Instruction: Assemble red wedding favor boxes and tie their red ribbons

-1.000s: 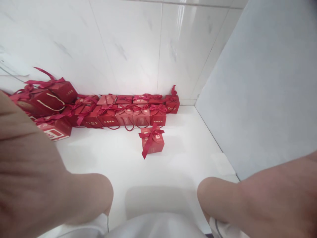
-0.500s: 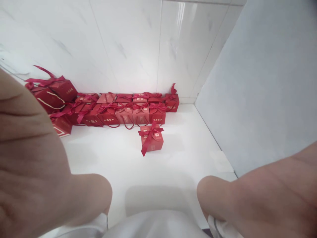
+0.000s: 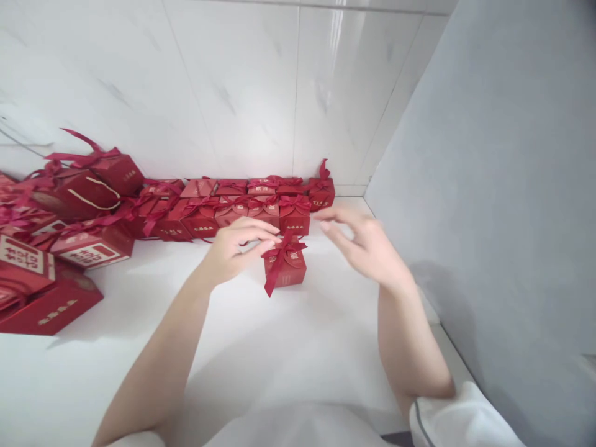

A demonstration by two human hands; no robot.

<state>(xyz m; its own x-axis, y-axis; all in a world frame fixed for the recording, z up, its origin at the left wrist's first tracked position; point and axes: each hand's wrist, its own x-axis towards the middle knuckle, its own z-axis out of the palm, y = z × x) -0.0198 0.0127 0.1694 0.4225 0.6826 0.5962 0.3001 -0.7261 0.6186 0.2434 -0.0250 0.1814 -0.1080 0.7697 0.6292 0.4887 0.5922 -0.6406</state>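
Observation:
A small red gift box (image 3: pixel 285 266) with a red ribbon bow stands alone on the white surface (image 3: pixel 288 347). My left hand (image 3: pixel 235 247) reaches to its left side, fingers curled toward the bow, touching or nearly touching the ribbon; nothing is clearly held. My right hand (image 3: pixel 365 245) hovers to the box's right, a little above the surface, fingers spread and slightly blurred, holding nothing. Behind the box, two rows of similar red boxes (image 3: pixel 251 208) line the wall.
A pile of larger red bags and boxes (image 3: pixel 69 205) with ribbons and cord handles fills the left side. A marble-tiled wall (image 3: pixel 233 87) stands behind; a plain grey wall (image 3: pixel 503 186) closes the right. My white sleeve (image 3: pixel 460 416) shows at the bottom right.
Both hands were close to the camera at the frame's sides; they have reached forward to either side of the lone red box. More of the left pile shows now.

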